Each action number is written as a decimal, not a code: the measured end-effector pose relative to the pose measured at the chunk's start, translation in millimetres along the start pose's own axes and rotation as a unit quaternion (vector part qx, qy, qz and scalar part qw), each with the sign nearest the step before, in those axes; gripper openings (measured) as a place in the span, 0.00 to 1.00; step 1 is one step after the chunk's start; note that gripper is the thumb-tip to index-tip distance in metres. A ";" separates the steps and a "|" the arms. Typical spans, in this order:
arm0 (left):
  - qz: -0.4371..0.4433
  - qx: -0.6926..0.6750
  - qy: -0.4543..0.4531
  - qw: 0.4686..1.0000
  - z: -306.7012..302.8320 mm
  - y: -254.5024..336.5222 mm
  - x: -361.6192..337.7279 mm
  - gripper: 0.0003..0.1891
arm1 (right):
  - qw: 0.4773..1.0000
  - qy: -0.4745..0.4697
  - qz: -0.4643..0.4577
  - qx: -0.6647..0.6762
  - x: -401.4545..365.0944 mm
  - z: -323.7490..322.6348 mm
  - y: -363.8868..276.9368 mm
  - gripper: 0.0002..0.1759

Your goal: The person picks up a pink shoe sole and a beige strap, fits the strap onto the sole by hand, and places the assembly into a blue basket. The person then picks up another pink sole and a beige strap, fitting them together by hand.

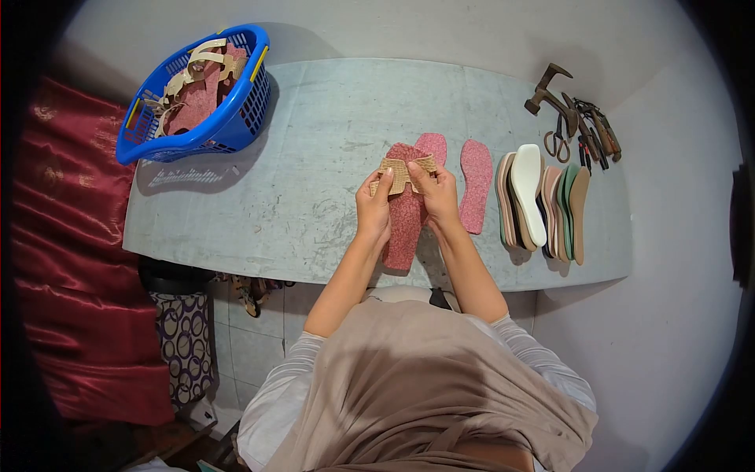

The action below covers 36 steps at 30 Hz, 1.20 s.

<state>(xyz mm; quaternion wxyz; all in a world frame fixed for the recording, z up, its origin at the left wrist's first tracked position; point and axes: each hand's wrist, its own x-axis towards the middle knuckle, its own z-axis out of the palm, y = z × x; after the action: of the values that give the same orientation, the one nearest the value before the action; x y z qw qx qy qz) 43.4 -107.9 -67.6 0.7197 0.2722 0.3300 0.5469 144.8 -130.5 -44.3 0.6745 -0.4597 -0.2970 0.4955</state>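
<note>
Both hands grip a tan woven-look sandal strap (399, 175) that lies across a dark red speckled sole (403, 232). My left hand (373, 206) pinches the strap's left part, thumb on top. On its right part, my right hand (437, 193) closes the same way, the thumb pressing near the middle. The red sole points toward my body, held above the table. Whether the strap is fixed to the sole cannot be made out. Partly behind my right hand lies a pink sole (432, 146), and another pink sole (476, 185) rests to its right.
A blue basket (252, 110) at the back left holds red soles and cream straps. Stacked soles (528, 197) in several colours lie at the right. Behind them are a hammer (550, 90), scissors (558, 141) and several hand tools (599, 134). The grey table (314, 110) meets the wall.
</note>
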 end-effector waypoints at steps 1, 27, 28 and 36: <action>-0.001 -0.005 -0.009 1.000 -0.6 1.2 0.8 0.12 | 1.000 -0.004 0.006 0.007 0.3 1.1 -2.6 0.07; 0.010 -0.054 -0.017 0.998 5.7 10.0 -3.1 0.13 | 0.995 -0.052 0.080 0.011 9.2 -2.7 -9.1 0.16; 0.011 -0.064 -0.014 0.998 5.6 9.6 -2.5 0.13 | 0.997 -0.045 0.062 0.013 8.5 -2.6 -8.2 0.17; -0.002 -0.071 -0.027 0.997 -2.7 15.2 2.5 0.15 | 0.993 -0.060 0.101 0.012 0.6 -14.7 -0.4 0.19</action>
<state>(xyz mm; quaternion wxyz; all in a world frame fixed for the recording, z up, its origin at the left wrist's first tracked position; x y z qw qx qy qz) 32.6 -101.5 -58.3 0.7473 0.2343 0.2710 0.5597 157.8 -134.8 -49.8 0.6072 -0.4490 -0.2827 0.5914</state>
